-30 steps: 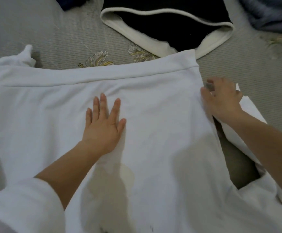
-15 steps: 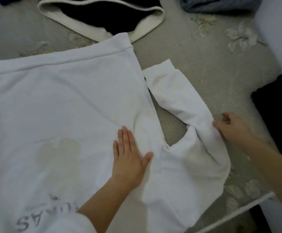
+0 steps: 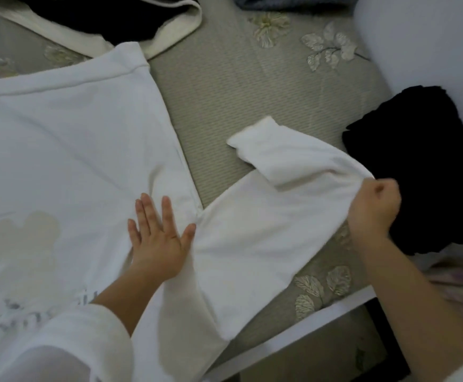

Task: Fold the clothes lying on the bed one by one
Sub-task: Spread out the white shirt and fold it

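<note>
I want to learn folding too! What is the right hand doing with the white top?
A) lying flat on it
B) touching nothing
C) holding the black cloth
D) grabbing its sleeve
D: the right hand has its fingers curled round the sleeve, while the left hand is the one lying flat on the white sweatshirt.

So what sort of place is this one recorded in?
Most likely a bedroom: a white sweatshirt lies spread on a grey flower-patterned bed cover, with a black garment beside a pale wall.
</note>
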